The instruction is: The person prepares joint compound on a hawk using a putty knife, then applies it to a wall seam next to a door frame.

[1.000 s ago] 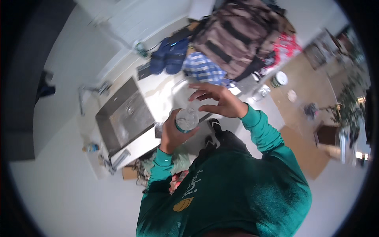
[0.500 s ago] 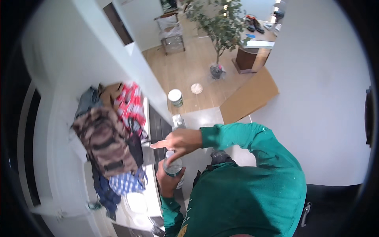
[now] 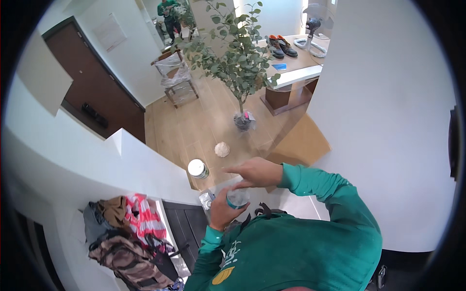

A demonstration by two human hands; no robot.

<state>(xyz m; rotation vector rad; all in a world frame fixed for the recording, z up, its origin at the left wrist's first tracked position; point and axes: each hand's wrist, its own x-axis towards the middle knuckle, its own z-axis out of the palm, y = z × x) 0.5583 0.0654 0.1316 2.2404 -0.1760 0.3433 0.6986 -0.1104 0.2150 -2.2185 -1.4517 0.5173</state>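
Note:
My left hand (image 3: pixel 224 211) is wrapped round a clear, round container (image 3: pixel 238 198) with a teal band, held in front of my chest. It looks like a plastic cup or bottle seen from above, but its exact kind is hard to tell. Just above it is my right hand (image 3: pixel 258 172), index finger stretched out to the left and thumb down by the container's rim. The other fingers of that hand are partly hidden, and nothing shows in its grasp.
A white-lidded bucket (image 3: pixel 197 169) and a pale round object (image 3: pixel 222 149) are on the wood floor ahead. Beyond stand a potted tree (image 3: pixel 241 121) and a plastic-wrapped chair (image 3: pixel 175 77). Cardboard (image 3: pixel 303 143) leans at right; a camouflage backpack (image 3: pixel 127 262) and clothes lie lower left.
The view has swung up and left, bringing the brown door into sight. Both hands and the container appear further right in the picture; my left hand still holds the container.

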